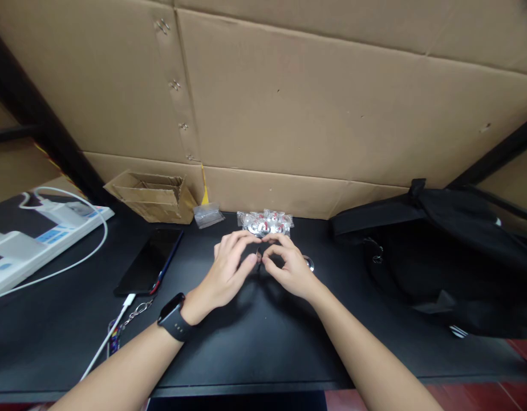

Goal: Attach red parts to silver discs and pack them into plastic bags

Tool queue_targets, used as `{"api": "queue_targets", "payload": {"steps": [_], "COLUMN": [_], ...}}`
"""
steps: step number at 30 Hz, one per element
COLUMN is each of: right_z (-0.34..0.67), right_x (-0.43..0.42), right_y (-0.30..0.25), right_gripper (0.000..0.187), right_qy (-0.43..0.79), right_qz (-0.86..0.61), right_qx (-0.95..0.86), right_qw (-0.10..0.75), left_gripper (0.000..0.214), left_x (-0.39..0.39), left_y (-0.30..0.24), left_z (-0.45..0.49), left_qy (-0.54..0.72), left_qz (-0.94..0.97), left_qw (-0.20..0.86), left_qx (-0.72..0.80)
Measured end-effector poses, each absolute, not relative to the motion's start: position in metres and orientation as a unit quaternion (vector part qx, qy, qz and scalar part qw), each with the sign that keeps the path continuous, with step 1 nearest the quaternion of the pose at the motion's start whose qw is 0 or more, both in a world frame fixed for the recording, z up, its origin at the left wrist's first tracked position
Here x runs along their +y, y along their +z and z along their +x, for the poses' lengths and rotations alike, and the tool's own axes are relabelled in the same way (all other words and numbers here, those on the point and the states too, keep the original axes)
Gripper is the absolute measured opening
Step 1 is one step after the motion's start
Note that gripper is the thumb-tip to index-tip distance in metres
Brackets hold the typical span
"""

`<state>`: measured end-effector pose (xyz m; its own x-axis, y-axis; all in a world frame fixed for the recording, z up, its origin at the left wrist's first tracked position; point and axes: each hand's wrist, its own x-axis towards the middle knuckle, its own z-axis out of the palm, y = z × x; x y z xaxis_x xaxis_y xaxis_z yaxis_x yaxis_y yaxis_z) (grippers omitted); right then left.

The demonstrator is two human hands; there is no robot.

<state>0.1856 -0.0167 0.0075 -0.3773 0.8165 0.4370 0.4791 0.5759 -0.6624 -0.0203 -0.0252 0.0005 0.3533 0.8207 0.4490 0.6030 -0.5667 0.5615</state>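
Observation:
Above the black table, my left hand (231, 265) and my right hand (291, 265) meet with their fingertips almost together. Between the thumbs and index fingers is a small dark, thin piece (259, 255), seen edge-on and too small to name. Both hands are closed round it in a pinch. Just beyond the fingers lie several clear plastic packets (264, 221) with shiny silvery round items and red marks. Partly hidden behind my right hand, a shiny round metal piece (309, 263) rests on the table. A black smartwatch (174, 317) is on my left wrist.
A small open cardboard box (171, 200) and a clear plastic bag (209, 216) stand at the back left. Nearer are a phone (150, 262) with a white cable (105, 337) and a white power strip (49, 242). A black backpack (443, 257) fills the right; a cardboard wall (310, 114) closes the back.

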Motion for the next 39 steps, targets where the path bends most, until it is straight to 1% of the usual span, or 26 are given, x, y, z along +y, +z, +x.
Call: {"api": "queue_targets", "payload": {"steps": [3,8,11,14,17,20,21,23,25,26,30,34,36,39], "right_z": [0.188,0.192,0.194,0.195,0.203,0.226,0.237,0.258,0.275,0.281,0.286,0.281,0.277,0.266], "right_x": [-0.017,-0.016,-0.015,-0.013,-0.011,-0.007,-0.005,-0.001,0.003,0.005,0.008,0.006,0.005,0.002], "right_y": [0.01,0.011,0.008,0.004,0.005,0.012,0.014,0.016,0.015,0.015,0.011,0.013,0.017,0.024], "right_gripper": [0.007,0.009,0.009,0.011,0.017,0.018,0.023,0.044,0.051,0.051,0.043,0.041,0.041,0.039], "right_qy": [0.204,0.176,0.159,0.139,0.129,0.137,0.145,0.161,0.185,0.193,0.197,0.165,0.156,0.168], "right_qz": [-0.414,-0.44,-0.452,-0.47,-0.488,-0.496,-0.497,-0.517,-0.541,-0.551,-0.559,-0.55,-0.535,-0.492], "right_qx": [-0.803,-0.805,-0.824,-0.837,-0.84,-0.841,-0.842,-0.831,-0.814,-0.806,-0.798,-0.809,-0.817,-0.824], "right_qw": [0.377,0.356,0.303,0.242,0.2,0.167,0.152,0.125,0.102,0.096,0.104,0.125,0.151,0.227], "left_gripper": [0.035,0.035,0.041,0.034,0.032,0.026,0.024,0.019,0.015,0.014,0.015,0.019,0.019,0.018], "left_x": [-0.025,-0.021,-0.016,-0.004,0.008,0.014,0.015,0.017,0.018,0.018,0.019,0.017,0.016,0.012], "left_y": [-0.004,-0.01,-0.01,-0.012,-0.018,-0.024,-0.025,-0.028,-0.03,-0.031,-0.03,-0.022,-0.018,-0.012], "left_z": [-0.019,-0.019,-0.026,-0.04,-0.055,-0.064,-0.065,-0.065,-0.064,-0.064,-0.063,-0.061,-0.059,-0.053], "left_qy": [0.316,0.263,0.246,0.255,0.24,0.211,0.207,0.211,0.226,0.235,0.276,0.309,0.322,0.333], "left_qz": [0.836,0.846,0.849,0.81,0.767,0.769,0.774,0.781,0.783,0.782,0.775,0.766,0.766,0.764], "left_qw": [0.116,0.081,0.067,0.036,-0.003,-0.006,-0.004,-0.001,0.001,0.004,0.029,0.064,0.076,0.09], "left_qx": [0.434,0.458,0.462,0.526,0.595,0.604,0.599,0.588,0.58,0.577,0.568,0.559,0.551,0.546]}}
